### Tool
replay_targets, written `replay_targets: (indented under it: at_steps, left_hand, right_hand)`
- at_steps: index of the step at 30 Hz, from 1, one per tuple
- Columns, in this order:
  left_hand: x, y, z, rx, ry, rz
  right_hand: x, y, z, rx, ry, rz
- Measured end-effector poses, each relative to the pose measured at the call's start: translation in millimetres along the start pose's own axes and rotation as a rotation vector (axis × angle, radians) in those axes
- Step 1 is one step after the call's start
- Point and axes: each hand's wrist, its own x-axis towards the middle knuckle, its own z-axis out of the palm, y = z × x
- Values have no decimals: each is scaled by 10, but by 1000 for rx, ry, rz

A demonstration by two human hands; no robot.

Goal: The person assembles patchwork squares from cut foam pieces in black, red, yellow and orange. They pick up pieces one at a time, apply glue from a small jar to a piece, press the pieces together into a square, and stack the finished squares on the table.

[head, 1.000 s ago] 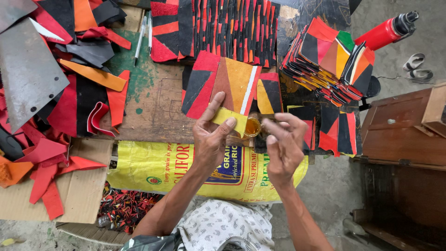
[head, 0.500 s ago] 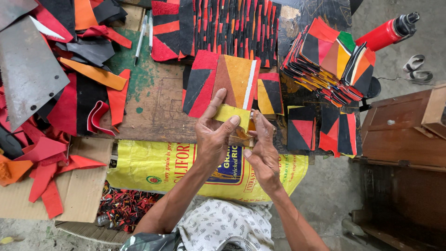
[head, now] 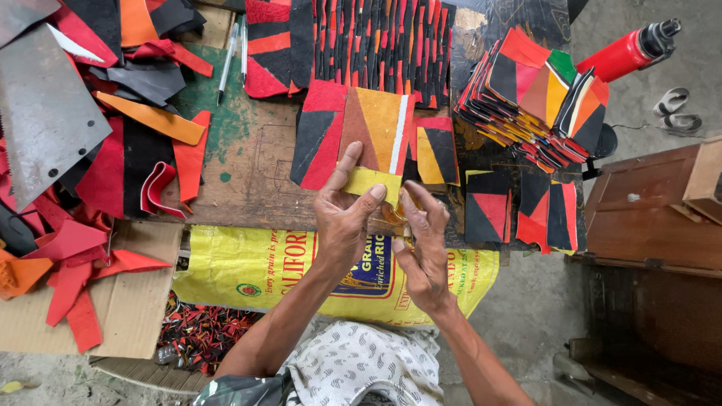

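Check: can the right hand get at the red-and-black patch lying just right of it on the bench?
Probably yes. The right hand is empty, fingers spread, and the red-and-black patch lies flat beside it with nothing between them. The left hand holds the yellow strip clear of that path.

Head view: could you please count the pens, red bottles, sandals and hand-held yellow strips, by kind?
Pens: 2
Red bottle: 1
Sandals: 2
Yellow strip, pinched in the left hand: 1
Total: 6
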Motion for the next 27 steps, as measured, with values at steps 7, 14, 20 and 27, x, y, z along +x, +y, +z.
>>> replay_targets:
  at_steps: [7, 14, 20, 27]
  left_hand:
    - [15, 4, 1, -9, 11, 5]
    - [0, -19, -18, -13, 2, -18]
    - [27, -26, -53, -67, 22, -2]
    - [33, 18, -57, -35, 43, -31]
  right_hand:
    - [35, -52, -4, -156, 59, -46]
    - [98, 9, -4, -343, 122, -154]
    - [55, 7, 4, -513, 169, -328]
    - [91, 49, -136, -467, 192, -362]
